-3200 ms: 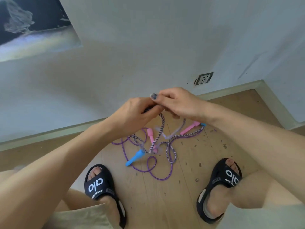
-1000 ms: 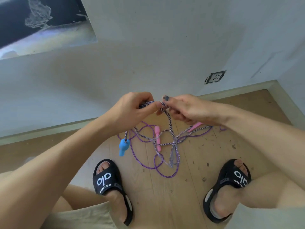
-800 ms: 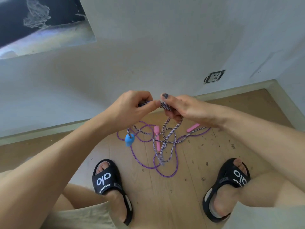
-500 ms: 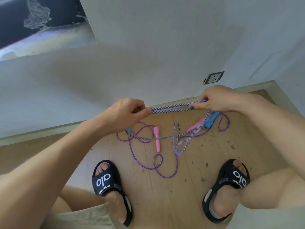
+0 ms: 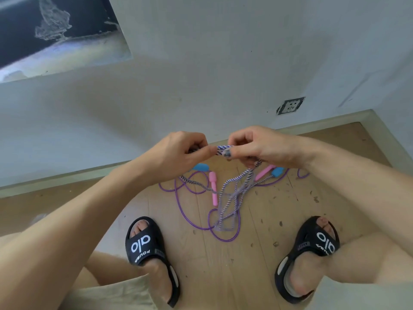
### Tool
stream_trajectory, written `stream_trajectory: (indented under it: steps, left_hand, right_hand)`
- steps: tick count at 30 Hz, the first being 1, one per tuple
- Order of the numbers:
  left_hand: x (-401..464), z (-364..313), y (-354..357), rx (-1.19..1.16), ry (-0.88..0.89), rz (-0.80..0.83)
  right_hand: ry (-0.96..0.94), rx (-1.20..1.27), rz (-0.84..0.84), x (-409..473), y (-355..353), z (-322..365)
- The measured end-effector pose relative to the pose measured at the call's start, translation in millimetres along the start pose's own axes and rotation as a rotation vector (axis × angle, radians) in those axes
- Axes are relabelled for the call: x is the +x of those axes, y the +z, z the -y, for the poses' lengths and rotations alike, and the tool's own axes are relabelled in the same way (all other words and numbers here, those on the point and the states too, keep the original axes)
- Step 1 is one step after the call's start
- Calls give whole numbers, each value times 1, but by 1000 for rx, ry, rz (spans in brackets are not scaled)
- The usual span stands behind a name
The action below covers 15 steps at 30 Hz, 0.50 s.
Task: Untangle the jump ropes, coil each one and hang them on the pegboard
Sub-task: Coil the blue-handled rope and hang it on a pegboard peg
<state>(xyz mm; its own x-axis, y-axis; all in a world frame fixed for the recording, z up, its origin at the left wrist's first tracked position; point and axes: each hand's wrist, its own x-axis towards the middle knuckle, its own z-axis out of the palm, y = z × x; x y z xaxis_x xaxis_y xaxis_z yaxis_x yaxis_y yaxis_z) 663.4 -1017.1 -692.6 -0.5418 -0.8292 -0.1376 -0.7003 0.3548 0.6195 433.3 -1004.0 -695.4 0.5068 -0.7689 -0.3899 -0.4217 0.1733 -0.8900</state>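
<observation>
Striped rope [image 5: 224, 149] pinched, both hands' fingers [image 5: 202, 151] (curled)

Black sandals [image 5: 149, 247] on wooden floor [image 5: 223, 276]; wall socket [image 5: 289, 106] low on grey wall [image 5: 223, 63].

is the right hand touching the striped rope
Touching. The head view shows the right hand pinching the striped rope between thumb and fingers, with the rope running across to the left hand.

both hands [image 5: 223, 148] pinch the striped rope [image 5: 232, 191].
</observation>
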Motion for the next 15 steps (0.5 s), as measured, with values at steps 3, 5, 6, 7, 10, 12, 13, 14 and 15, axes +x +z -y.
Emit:
stream_trajectory:
  steps: [3, 5, 6, 7, 10, 12, 13, 14, 15]
  left_hand:
    - [-3, 12, -1, 144, 18, 23]
    - [-4, 18, -1, 205, 4, 31]
    - [-3, 21, -2, 222, -1, 29]
    - [-3, 22, -3, 231, -4, 27]
    - [-2, 20, -3, 203, 3, 13]
    - [-2, 11, -1, 144, 23, -3]
    - [-1, 6, 0, 112, 35, -10]
    - [-1, 1, 0, 82, 44, -15]
    - [0, -4, 1, 58, 49, -19]
  right_hand:
    - [54, -293, 26, -2, -19, -3]
    - [157, -506, 55, -3, -37, -13]
    - [231, -617, 61, -5, -47, -18]
    - [325, -723, 61, -7, -55, -22]
    - [620, -994, 85, -12, -56, -30]
    - [565, -948, 108, -8, -41, -31]
    - [443, -750, 111, -5, -31, -28]
    - [311, -474, 106, -1, -19, -22]
    - [198, -200, 103, 2, -7, -16]
